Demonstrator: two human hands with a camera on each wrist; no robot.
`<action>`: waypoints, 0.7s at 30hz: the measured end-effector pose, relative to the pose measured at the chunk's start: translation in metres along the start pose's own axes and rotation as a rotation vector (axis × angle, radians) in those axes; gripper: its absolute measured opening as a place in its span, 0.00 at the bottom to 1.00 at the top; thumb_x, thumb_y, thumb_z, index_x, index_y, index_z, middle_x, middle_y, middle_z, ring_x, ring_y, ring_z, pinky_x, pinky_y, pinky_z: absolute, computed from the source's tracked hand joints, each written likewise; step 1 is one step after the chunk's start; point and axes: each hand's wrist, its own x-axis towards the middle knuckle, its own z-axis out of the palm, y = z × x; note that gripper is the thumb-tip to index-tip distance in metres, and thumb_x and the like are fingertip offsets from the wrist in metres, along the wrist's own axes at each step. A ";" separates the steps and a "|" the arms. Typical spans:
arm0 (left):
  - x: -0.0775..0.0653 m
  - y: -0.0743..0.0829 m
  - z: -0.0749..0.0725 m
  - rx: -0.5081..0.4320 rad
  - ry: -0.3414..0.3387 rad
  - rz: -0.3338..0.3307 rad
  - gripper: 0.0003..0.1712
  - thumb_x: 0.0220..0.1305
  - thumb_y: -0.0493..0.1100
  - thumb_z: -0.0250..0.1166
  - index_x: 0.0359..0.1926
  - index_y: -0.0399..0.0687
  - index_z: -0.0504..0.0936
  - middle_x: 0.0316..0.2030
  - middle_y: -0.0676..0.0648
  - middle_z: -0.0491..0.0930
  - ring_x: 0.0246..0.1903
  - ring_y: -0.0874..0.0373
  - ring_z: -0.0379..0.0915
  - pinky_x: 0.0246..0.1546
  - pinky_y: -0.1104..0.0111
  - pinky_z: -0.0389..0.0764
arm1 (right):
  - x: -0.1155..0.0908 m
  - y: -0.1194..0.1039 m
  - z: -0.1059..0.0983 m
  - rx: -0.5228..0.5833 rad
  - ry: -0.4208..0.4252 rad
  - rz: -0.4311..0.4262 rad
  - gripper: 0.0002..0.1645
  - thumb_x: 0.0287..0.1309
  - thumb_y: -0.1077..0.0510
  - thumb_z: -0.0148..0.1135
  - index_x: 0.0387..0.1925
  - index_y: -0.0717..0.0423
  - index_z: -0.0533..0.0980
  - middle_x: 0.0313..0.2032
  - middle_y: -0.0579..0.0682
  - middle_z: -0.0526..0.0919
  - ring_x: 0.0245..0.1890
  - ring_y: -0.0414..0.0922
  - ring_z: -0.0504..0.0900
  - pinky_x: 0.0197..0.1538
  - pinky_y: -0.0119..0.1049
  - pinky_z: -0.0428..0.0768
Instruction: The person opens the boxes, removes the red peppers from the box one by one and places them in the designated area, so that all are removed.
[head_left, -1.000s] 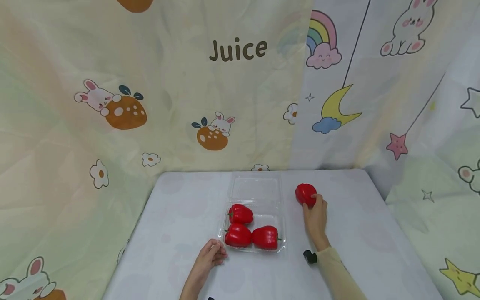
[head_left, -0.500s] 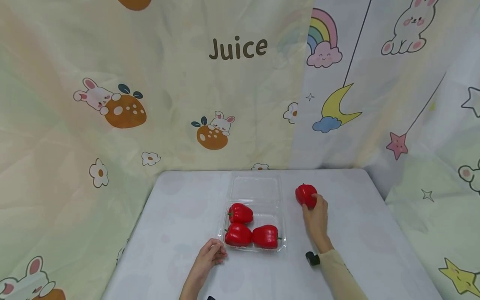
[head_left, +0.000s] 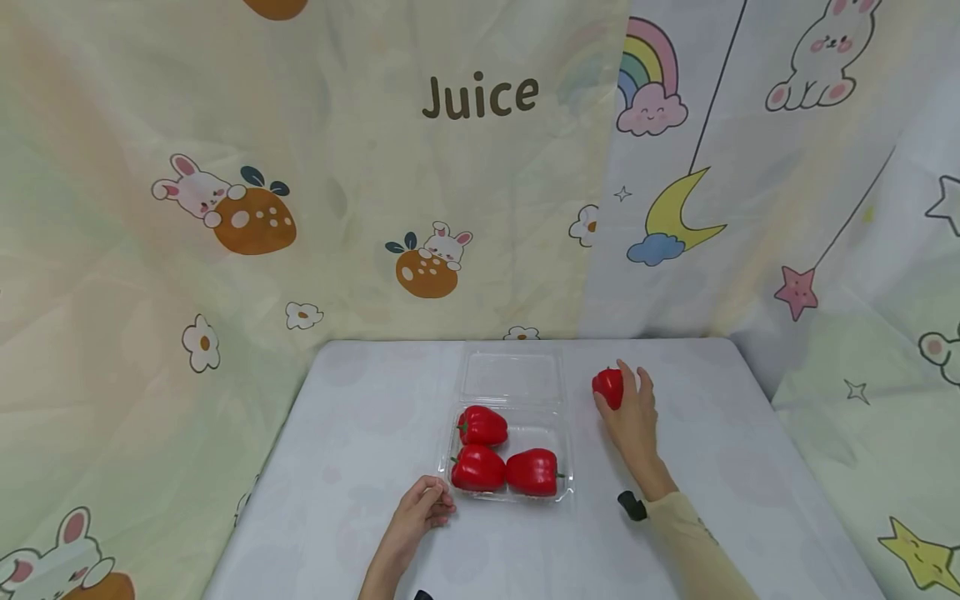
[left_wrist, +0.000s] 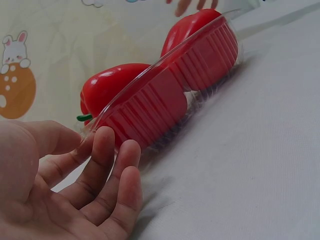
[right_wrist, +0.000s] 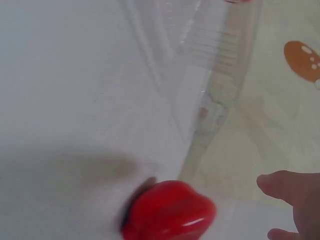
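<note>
A clear plastic clamshell tray (head_left: 566, 492) sits mid-table with its lid (head_left: 512, 375) folded open behind it. It holds three red bell peppers (head_left: 482, 425), seen through its ribbed wall (left_wrist: 200, 60) in the left wrist view. A fourth red pepper (head_left: 607, 387) lies on the table right of the tray. My right hand (head_left: 626, 392) is cupped over it, fingers reaching past its top. In the right wrist view that pepper (right_wrist: 167, 212) lies apart from the fingertips (right_wrist: 280, 182). My left hand (head_left: 438, 504) rests at the tray's front left corner, its fingers (left_wrist: 117, 155) relaxed and holding nothing.
The table (head_left: 360, 433) has a pale cloth and ends near the front and at both sides. Printed curtains (head_left: 300, 208) hang close behind and to the sides. A black wrist strap (head_left: 632, 505) shows on my right forearm.
My right hand moved forward from the pepper's near side and now lies over its top, covering more of it. The left hand and the tray stayed put.
</note>
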 end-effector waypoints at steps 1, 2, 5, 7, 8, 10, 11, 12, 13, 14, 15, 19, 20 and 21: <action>0.000 0.000 0.000 0.001 0.000 0.000 0.16 0.76 0.53 0.53 0.47 0.44 0.74 0.38 0.50 0.80 0.42 0.58 0.81 0.43 0.65 0.80 | 0.001 -0.004 -0.001 -0.005 -0.005 -0.022 0.45 0.58 0.56 0.69 0.73 0.51 0.59 0.72 0.68 0.57 0.66 0.70 0.65 0.55 0.72 0.73; 0.000 0.000 0.000 0.004 0.000 0.000 0.17 0.76 0.53 0.53 0.47 0.44 0.74 0.38 0.50 0.80 0.42 0.58 0.81 0.43 0.65 0.80 | 0.002 -0.007 -0.002 -0.009 -0.012 -0.043 0.45 0.58 0.56 0.69 0.73 0.51 0.60 0.71 0.68 0.57 0.65 0.70 0.66 0.55 0.72 0.73; 0.000 0.000 -0.001 0.000 -0.003 -0.002 0.16 0.76 0.53 0.53 0.47 0.44 0.74 0.38 0.49 0.81 0.41 0.58 0.81 0.43 0.65 0.80 | 0.004 -0.016 -0.004 -0.026 -0.066 -0.113 0.45 0.58 0.56 0.69 0.73 0.50 0.59 0.71 0.69 0.59 0.65 0.71 0.67 0.55 0.70 0.75; 0.000 0.000 -0.002 -0.003 -0.009 -0.003 0.16 0.76 0.53 0.53 0.47 0.45 0.74 0.38 0.49 0.81 0.41 0.58 0.81 0.42 0.65 0.80 | 0.004 -0.023 -0.005 -0.029 -0.132 -0.156 0.45 0.59 0.55 0.69 0.74 0.50 0.58 0.70 0.69 0.59 0.66 0.70 0.65 0.56 0.69 0.74; 0.000 -0.001 -0.002 -0.006 -0.012 -0.005 0.15 0.76 0.53 0.53 0.46 0.45 0.74 0.38 0.49 0.81 0.41 0.59 0.81 0.42 0.66 0.80 | 0.003 -0.026 -0.006 -0.029 -0.172 -0.174 0.46 0.59 0.55 0.69 0.74 0.50 0.58 0.70 0.68 0.59 0.67 0.69 0.65 0.57 0.68 0.74; 0.000 -0.002 -0.003 -0.010 -0.017 -0.007 0.15 0.76 0.52 0.53 0.46 0.46 0.75 0.38 0.50 0.81 0.41 0.59 0.81 0.42 0.66 0.80 | 0.002 -0.034 -0.007 -0.036 -0.257 -0.213 0.47 0.59 0.53 0.70 0.75 0.49 0.57 0.70 0.67 0.61 0.69 0.66 0.64 0.58 0.66 0.74; 0.000 -0.002 -0.003 -0.009 -0.019 -0.007 0.15 0.76 0.53 0.53 0.46 0.46 0.75 0.38 0.50 0.81 0.41 0.59 0.81 0.43 0.66 0.80 | 0.001 -0.039 -0.008 -0.042 -0.304 -0.230 0.48 0.58 0.53 0.71 0.75 0.49 0.57 0.70 0.65 0.62 0.69 0.64 0.65 0.59 0.64 0.75; 0.000 -0.003 -0.003 -0.009 -0.020 -0.007 0.15 0.76 0.53 0.53 0.46 0.46 0.75 0.38 0.50 0.81 0.41 0.59 0.81 0.43 0.66 0.80 | -0.001 -0.043 -0.009 -0.054 -0.348 -0.254 0.48 0.58 0.52 0.71 0.75 0.49 0.57 0.70 0.64 0.64 0.69 0.63 0.66 0.59 0.63 0.76; 0.000 -0.003 -0.003 -0.009 -0.020 -0.007 0.15 0.76 0.53 0.53 0.46 0.46 0.75 0.38 0.50 0.81 0.41 0.59 0.81 0.42 0.66 0.80 | -0.002 -0.047 -0.009 -0.064 -0.390 -0.277 0.48 0.57 0.51 0.72 0.75 0.48 0.58 0.69 0.63 0.66 0.68 0.62 0.67 0.59 0.61 0.77; 0.000 -0.003 -0.003 -0.009 -0.019 -0.007 0.15 0.76 0.53 0.53 0.46 0.46 0.75 0.38 0.50 0.81 0.41 0.59 0.81 0.42 0.66 0.80 | -0.004 -0.051 -0.009 -0.077 -0.434 -0.302 0.48 0.57 0.51 0.72 0.75 0.47 0.59 0.68 0.62 0.67 0.68 0.61 0.69 0.58 0.59 0.78; 0.000 -0.003 -0.003 -0.008 -0.019 -0.006 0.15 0.76 0.53 0.53 0.46 0.46 0.75 0.38 0.50 0.81 0.41 0.59 0.81 0.42 0.66 0.80 | -0.007 -0.055 -0.009 -0.083 -0.479 -0.327 0.48 0.56 0.50 0.73 0.74 0.47 0.60 0.68 0.61 0.69 0.67 0.60 0.70 0.57 0.58 0.79; 0.000 -0.002 -0.002 -0.010 -0.017 -0.002 0.15 0.76 0.53 0.54 0.46 0.46 0.75 0.38 0.51 0.80 0.41 0.59 0.81 0.42 0.66 0.80 | -0.017 -0.070 -0.007 -0.102 -0.677 -0.420 0.44 0.57 0.49 0.72 0.72 0.43 0.64 0.65 0.56 0.73 0.64 0.56 0.74 0.55 0.55 0.81; 0.000 -0.002 -0.002 -0.010 -0.016 0.000 0.15 0.76 0.53 0.54 0.46 0.46 0.75 0.38 0.51 0.80 0.41 0.59 0.81 0.42 0.66 0.80 | -0.020 -0.073 -0.006 -0.111 -0.727 -0.442 0.43 0.57 0.48 0.72 0.72 0.42 0.65 0.65 0.55 0.73 0.64 0.55 0.74 0.55 0.54 0.82; 0.000 -0.002 -0.002 -0.011 -0.017 0.002 0.15 0.76 0.52 0.54 0.46 0.46 0.75 0.38 0.51 0.80 0.41 0.59 0.81 0.42 0.66 0.80 | -0.023 -0.077 -0.005 -0.119 -0.772 -0.461 0.42 0.57 0.48 0.72 0.71 0.42 0.66 0.64 0.53 0.74 0.64 0.54 0.74 0.55 0.53 0.82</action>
